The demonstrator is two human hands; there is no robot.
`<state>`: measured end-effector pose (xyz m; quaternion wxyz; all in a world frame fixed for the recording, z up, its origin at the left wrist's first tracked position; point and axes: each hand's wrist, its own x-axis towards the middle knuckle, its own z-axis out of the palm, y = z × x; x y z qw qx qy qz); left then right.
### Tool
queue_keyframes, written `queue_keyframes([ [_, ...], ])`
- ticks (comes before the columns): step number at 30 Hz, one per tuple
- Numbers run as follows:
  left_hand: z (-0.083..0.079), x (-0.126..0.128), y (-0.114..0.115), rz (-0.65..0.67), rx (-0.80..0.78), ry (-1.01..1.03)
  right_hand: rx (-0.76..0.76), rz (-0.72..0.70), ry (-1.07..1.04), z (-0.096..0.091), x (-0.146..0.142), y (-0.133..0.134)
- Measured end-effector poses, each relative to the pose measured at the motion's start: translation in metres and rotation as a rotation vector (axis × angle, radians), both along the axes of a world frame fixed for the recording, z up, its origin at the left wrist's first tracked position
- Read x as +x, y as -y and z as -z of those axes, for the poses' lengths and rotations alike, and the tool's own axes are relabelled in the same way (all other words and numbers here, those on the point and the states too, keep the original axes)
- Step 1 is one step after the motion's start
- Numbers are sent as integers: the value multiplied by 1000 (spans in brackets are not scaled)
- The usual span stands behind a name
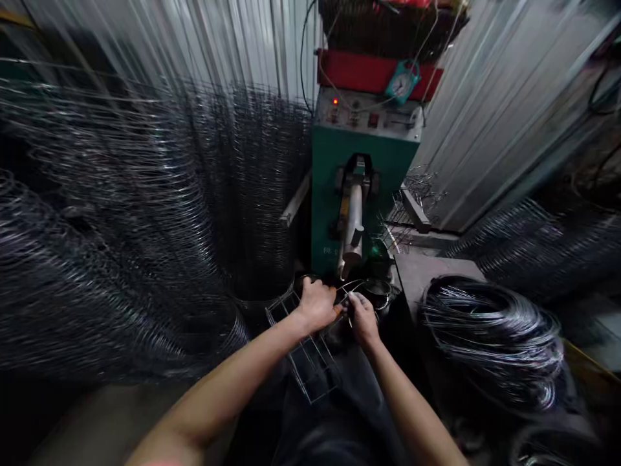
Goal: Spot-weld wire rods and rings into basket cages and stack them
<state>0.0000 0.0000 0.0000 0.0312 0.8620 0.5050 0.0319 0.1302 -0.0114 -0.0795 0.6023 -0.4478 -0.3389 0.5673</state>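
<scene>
A wire rack frame (305, 353) lies across my lap, its far end under the welding arm (353, 223) of a green machine (334, 162). My left hand (316, 304) is closed in a fist on the frame's far edge; something orange shows at its fingertips. My right hand (361, 317) is closed in a pinch on a thin curved wire (352, 288) right beside the left hand. Both hands sit just below the arm's tip.
Big stacks of wire rings (121, 213) fill the left side. A coil of wire loops (490, 336) lies at the right, more stacks behind it. The machine's control panel (369, 116) and a teal clock (402, 81) stand above. Corrugated metal walls enclose the back.
</scene>
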Motion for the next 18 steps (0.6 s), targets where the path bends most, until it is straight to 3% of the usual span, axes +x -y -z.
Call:
queue_keyframes([
  [13,-10,8,-20,-32,-86,32,-36,26,-2,-1,5,-25],
  [16,-8,9,-15,-48,-59,42,-50,-67,73,-1,14,-12],
  [18,-7,10,-11,-62,-20,46,-51,-207,190,0,20,7],
])
